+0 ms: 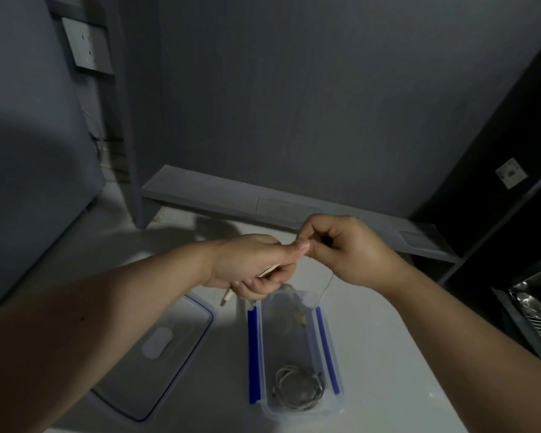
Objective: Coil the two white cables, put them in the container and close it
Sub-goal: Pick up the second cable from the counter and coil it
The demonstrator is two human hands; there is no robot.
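Head view: on the left, the lid [156, 348] lies on the white bench [372, 339]. Left hand [250, 264] fingers wrap the second cable [228, 295]. One coiled cable [297, 389] sits in the container [294, 354]. Right hand [347, 248] fingers pinch its thin end. It looks light and floppy, so hold the loops together.

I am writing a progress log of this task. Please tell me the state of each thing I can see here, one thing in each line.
Container: open, on the white table.
Lid: off, lying flat left of the container.
Coiled cable: coiled, inside the container's near end.
Second cable: not yet stowed, held in both hands above the container's far end.
Left hand: closed on the second cable.
Right hand: pinching the cable.
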